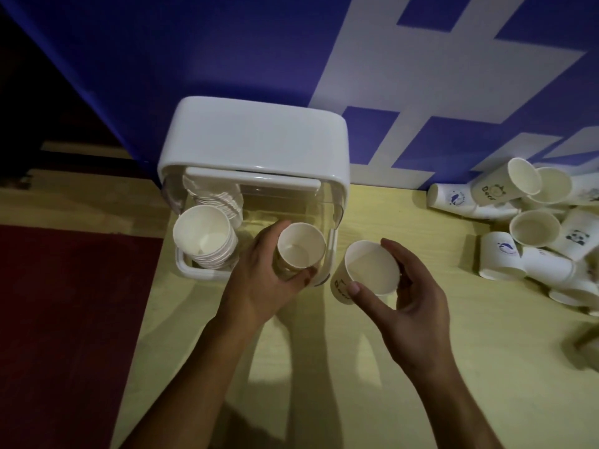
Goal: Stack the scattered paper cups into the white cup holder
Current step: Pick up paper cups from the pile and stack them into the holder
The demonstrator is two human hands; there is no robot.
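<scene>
Grasping one paper cup each, the left hand (265, 280) at the white cup holder (252, 150), the right hand (411, 299) over open counter (324, 367), "Bear" legible on a scattered cup (499, 186).

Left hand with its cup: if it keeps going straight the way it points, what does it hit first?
Probably the white plastic cup holder: the left hand points up-frame with its white paper cup at the holder's clear front. The nested stack of white paper cups sits left of that line. Depth is unclear.
</scene>
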